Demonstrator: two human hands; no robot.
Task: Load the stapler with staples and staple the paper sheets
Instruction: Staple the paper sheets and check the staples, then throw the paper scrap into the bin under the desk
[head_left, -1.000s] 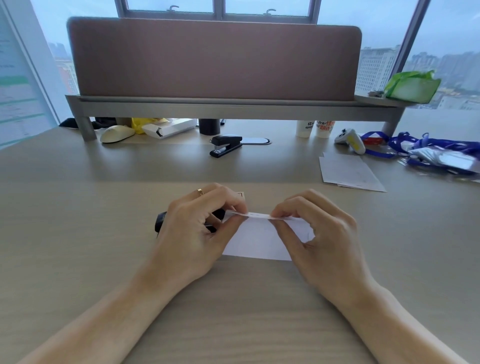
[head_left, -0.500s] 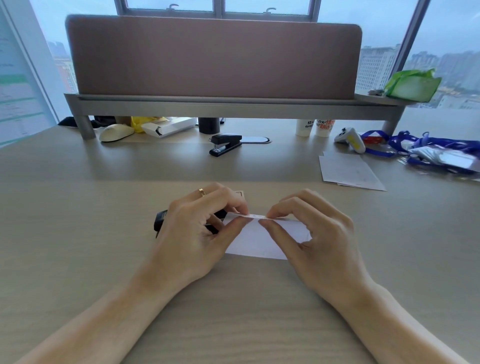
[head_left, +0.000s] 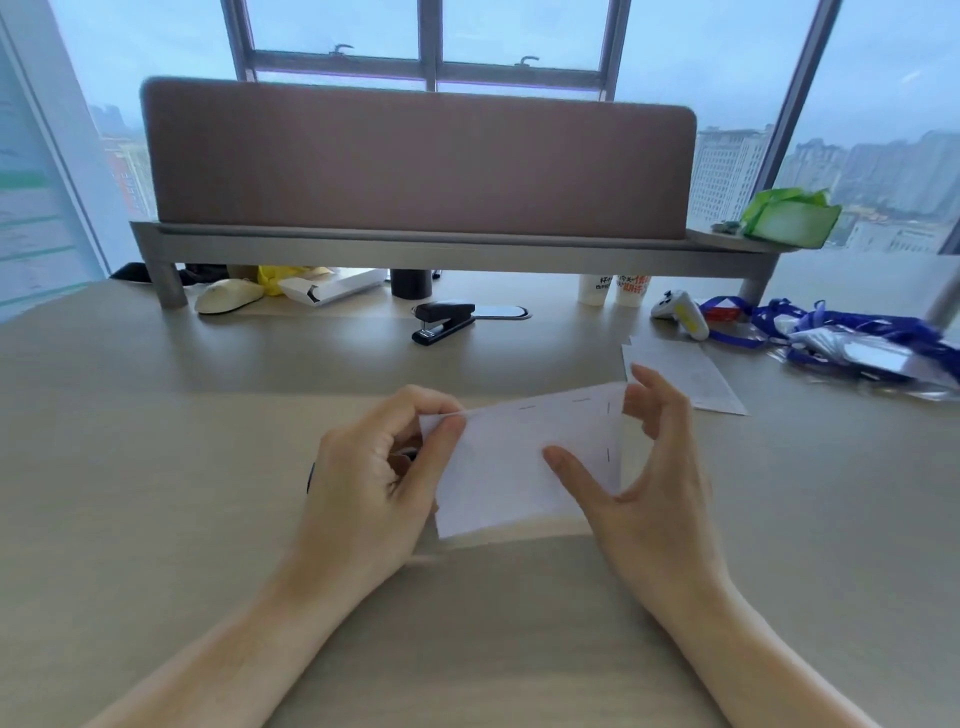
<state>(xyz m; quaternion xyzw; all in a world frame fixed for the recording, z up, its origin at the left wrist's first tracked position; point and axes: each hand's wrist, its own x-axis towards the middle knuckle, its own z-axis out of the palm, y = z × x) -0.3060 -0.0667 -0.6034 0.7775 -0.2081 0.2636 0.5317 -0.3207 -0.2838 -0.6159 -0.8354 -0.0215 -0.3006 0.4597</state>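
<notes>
**Stapled sheets held up over the desk**

We held the paper sheets (head_left: 511, 467) between both hands, lifted a little above the wooden desk (head_left: 156, 493) and tilted toward us. Our left hand (head_left: 374, 483) was curled closed, its thumb and forefinger pinching the upper left corner of the sheets. Our right hand (head_left: 654, 499) was more loosely spread: the thumb pressed on the front face of the paper near the middle, while the other fingers reached round behind the right edge, so the sheets were gripped between them. Several staples (head_left: 582, 400) showed as short dark dashes along the top edge and down the right edge of the paper.

A dark object lay partly hidden under our left hand; only a sliver of it showed at the hand's left side, and we could not tell what it was. A black stapler (head_left: 444, 321) sat closed on the desk well beyond our hands, in front of the raised shelf (head_left: 415, 249) with its brown partition panel (head_left: 415, 166). More loose paper (head_left: 685, 374) lay flat on the desk to the right, just behind our right hand. A cream computer mouse (head_left: 228, 296) rested under the shelf at the left, and a tangle of blue lanyards (head_left: 841, 332) lay at the far right.
</notes>
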